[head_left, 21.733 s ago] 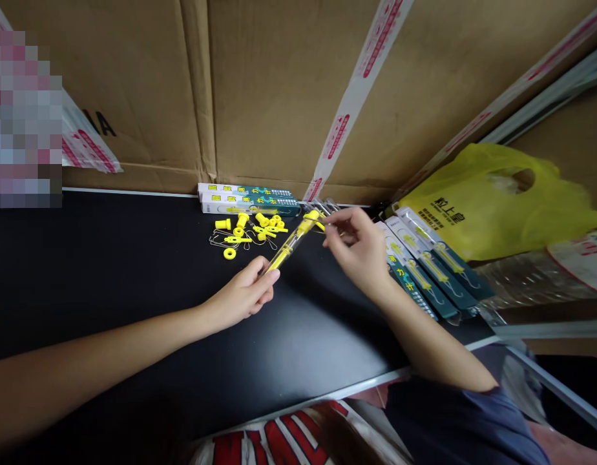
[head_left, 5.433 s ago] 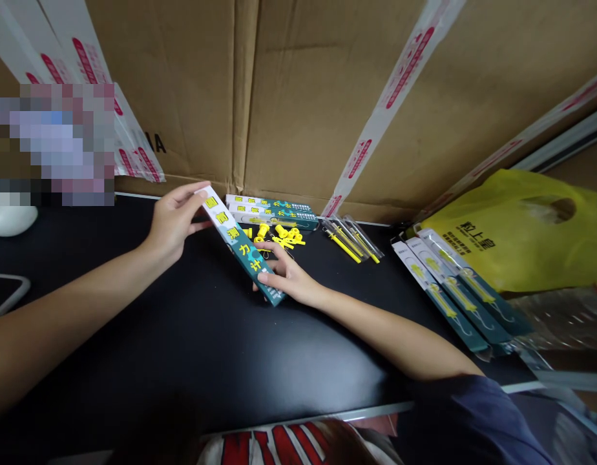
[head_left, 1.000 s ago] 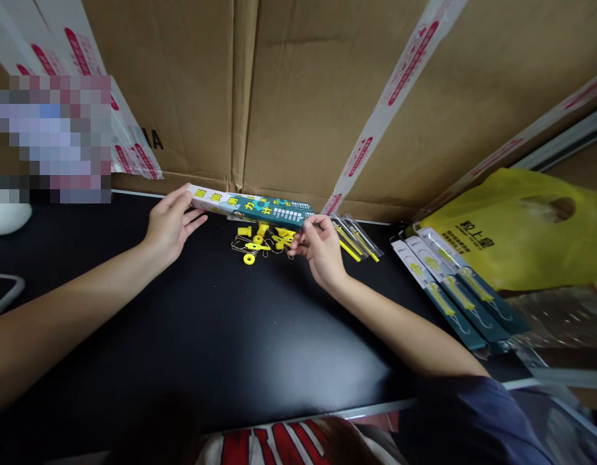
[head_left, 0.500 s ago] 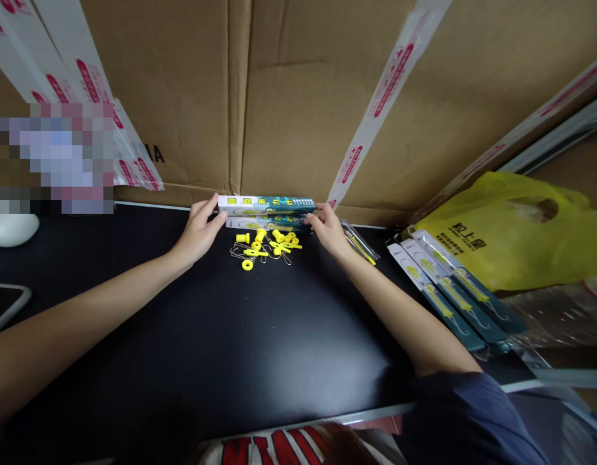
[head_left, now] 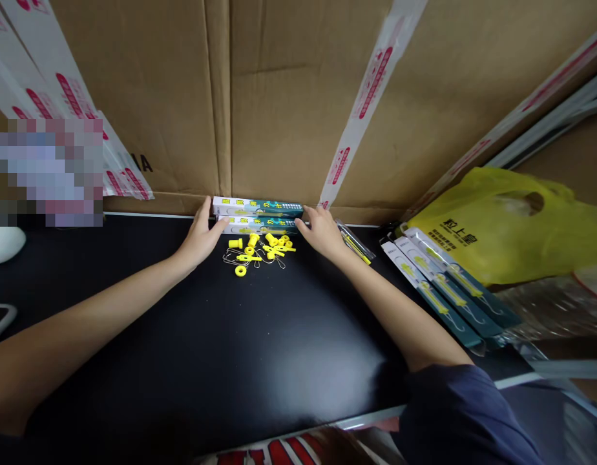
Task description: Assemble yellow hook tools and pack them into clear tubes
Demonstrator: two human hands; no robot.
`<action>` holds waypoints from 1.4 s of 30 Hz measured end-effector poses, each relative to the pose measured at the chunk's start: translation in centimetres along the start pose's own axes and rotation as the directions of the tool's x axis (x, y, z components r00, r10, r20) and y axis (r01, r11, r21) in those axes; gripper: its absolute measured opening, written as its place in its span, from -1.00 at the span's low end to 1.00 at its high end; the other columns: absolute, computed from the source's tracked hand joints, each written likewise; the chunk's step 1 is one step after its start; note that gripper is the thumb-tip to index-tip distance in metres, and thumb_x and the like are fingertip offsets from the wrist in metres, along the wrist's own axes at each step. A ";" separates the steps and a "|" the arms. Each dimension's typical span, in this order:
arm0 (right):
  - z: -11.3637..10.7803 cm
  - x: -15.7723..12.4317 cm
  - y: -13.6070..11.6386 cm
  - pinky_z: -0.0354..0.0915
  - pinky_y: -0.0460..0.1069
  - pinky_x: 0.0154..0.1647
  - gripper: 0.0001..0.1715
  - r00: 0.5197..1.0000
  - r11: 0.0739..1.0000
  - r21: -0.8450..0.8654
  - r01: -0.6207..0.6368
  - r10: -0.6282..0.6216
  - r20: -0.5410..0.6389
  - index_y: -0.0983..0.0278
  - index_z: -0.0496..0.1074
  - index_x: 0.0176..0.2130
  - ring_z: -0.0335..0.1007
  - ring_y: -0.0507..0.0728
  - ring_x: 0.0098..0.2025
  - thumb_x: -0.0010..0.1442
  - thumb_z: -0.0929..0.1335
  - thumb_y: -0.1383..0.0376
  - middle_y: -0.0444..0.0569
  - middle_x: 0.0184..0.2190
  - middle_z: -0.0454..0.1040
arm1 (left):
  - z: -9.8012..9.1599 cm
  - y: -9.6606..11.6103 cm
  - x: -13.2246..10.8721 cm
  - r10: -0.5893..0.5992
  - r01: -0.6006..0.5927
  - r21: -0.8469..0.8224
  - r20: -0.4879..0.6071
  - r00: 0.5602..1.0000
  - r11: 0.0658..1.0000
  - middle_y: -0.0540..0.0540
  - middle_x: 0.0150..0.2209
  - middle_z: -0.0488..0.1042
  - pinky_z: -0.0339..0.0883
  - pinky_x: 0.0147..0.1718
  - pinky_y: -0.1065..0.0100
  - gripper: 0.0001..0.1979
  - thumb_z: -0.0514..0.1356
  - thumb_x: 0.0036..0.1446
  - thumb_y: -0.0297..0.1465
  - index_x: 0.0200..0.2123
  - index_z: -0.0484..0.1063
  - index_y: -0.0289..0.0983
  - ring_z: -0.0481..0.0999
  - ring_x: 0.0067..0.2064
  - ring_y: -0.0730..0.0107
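Two narrow white-and-teal printed boxes, a back box [head_left: 257, 207] and a front box [head_left: 260, 225], lie side by side against the cardboard. At their left end is my left hand [head_left: 199, 236], fingers stretched out and thumb apart, close to the front box's corner. My right hand [head_left: 324, 232] sits open at the right end, its thumb by the front box's edge. Whether the fingertips touch the boxes is hard to tell. Just in front lies a loose pile of yellow plastic parts [head_left: 252, 239] with thin wire hooks [head_left: 279, 262]; a yellow ring [head_left: 240, 271] lies nearest me.
Behind the black table [head_left: 221, 361] rises a big cardboard box [head_left: 289, 110]. Beside my right hand are slim packaged items [head_left: 354, 242]. Further right are several hook-printed packs [head_left: 439, 290] and a yellow plastic bag [head_left: 506, 232]. A phone-like device [head_left: 0, 321] lies far left.
My fingers have loosened from the box ends and spread. The front box's printed face now shows more fully below the back box. The whole view has shifted slightly.
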State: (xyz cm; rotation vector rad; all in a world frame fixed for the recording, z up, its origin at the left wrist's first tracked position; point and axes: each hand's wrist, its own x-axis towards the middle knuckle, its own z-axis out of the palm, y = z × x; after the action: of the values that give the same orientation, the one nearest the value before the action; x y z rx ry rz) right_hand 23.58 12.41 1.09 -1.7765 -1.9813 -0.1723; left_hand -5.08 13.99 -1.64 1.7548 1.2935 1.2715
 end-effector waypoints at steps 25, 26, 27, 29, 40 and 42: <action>-3.3 -7.4 3.6 0.15 0.01 -0.33 -0.82 0.990 0.856 -0.507 0.102 -0.040 0.132 0.32 0.41 -0.27 0.31 0.25 -0.17 0.22 0.31 0.24 0.12 -0.23 0.44 | 0.7 5.7 -12.6 0.547 -0.728 0.092 0.597 0.587 0.679 -0.04 -0.10 0.57 0.12 0.20 0.16 -0.75 0.03 0.26 -0.42 -0.19 0.52 -0.19 0.50 0.00 0.38; -3.2 -7.5 3.4 0.16 0.02 -0.32 -0.82 0.990 0.852 -0.514 0.098 -0.031 0.136 0.32 0.41 -0.26 0.31 0.25 -0.17 0.21 0.31 0.24 0.13 -0.22 0.44 | 0.8 5.6 -12.6 0.541 -0.740 0.090 0.624 0.563 0.667 -0.05 -0.05 0.56 0.10 0.22 0.16 -0.74 0.02 0.27 -0.40 -0.13 0.50 -0.19 0.47 0.06 0.35; -3.2 -7.6 3.2 0.17 0.02 -0.32 -0.82 0.990 0.850 -0.519 0.090 -0.020 0.140 0.33 0.41 -0.25 0.31 0.26 -0.17 0.21 0.31 0.25 0.14 -0.22 0.44 | 0.8 5.6 -12.7 0.521 -0.748 0.097 0.659 0.543 0.657 -0.06 0.03 0.52 0.06 0.24 0.14 -0.71 0.02 0.28 -0.36 -0.03 0.47 -0.19 0.40 0.14 0.31; -3.3 -7.7 2.8 0.17 0.03 -0.33 -0.82 0.989 0.850 -0.522 0.075 0.001 0.145 0.34 0.41 -0.25 0.31 0.27 -0.17 0.22 0.30 0.25 0.16 -0.22 0.45 | 0.8 5.5 -12.7 0.447 -0.748 0.130 0.731 0.515 0.651 -0.11 0.23 0.32 -0.03 0.27 0.10 -0.57 0.01 0.29 -0.23 0.18 0.29 -0.20 0.20 0.29 0.22; -3.0 -8.0 2.0 0.16 0.03 -0.32 -0.85 0.985 0.899 -0.428 0.094 -0.022 0.169 0.31 0.40 -0.32 0.36 0.26 -0.15 0.22 0.25 0.35 0.15 -0.26 0.48 | 1.7 7.4 -16.6 0.422 -0.728 -0.109 0.867 0.263 0.677 -0.24 0.36 -0.04 -0.23 0.32 0.05 -0.20 -0.01 0.22 0.02 0.36 -0.13 -0.31 -0.06 0.38 0.15; -2.8 -8.1 1.7 0.16 0.02 -0.32 -0.86 0.986 0.903 -0.416 0.105 -0.039 0.164 0.30 0.39 -0.32 0.36 0.25 -0.16 0.21 0.25 0.34 0.14 -0.27 0.48 | 1.9 8.1 -17.5 0.439 -0.696 -0.174 0.871 0.221 0.696 -0.23 0.36 -0.03 -0.22 0.33 0.06 -0.22 -0.02 0.23 0.00 0.36 -0.12 -0.31 -0.05 0.38 0.17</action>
State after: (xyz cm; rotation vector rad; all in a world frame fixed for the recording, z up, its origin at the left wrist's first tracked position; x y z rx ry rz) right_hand 26.38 4.23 -0.18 -2.0290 -2.2505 -0.5461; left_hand -1.56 -5.08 -1.19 2.6870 0.1125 0.2382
